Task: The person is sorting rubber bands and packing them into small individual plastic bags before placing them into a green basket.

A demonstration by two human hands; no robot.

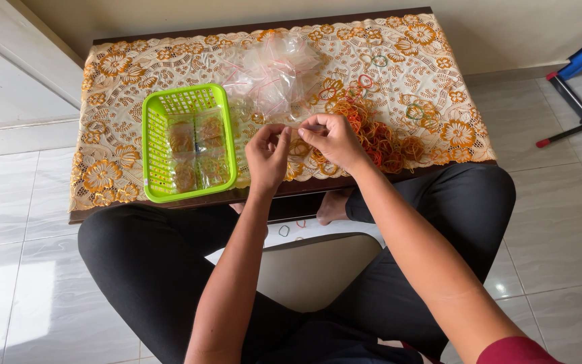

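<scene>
Viewpoint: a head-worn camera looked down at a seated person's two bare hands over a low table (439, 40) covered with an orange-and-white lace cloth (112, 135).
Left hand: the left hand (267, 156) was raised above the table's near edge, fingertips pinched together; what they gripped was too small to tell, perhaps the rim of a small clear bag.
Right hand: the right hand (335, 138) sat just beside the left, its fingertips pinched too and pointing toward the left hand, nearly meeting it.
Rubber bands: a loose pile of orange rubber bands (378, 138) lay on the cloth to the right of and behind the right hand, which was the nearer hand.
Clear bags: a crumpled heap of clear plastic bags (274, 71) lay farther back, beyond both hands.
Basket: a green plastic basket (149, 145) sat left of the left hand, holding small filled bags (197, 152).
</scene>
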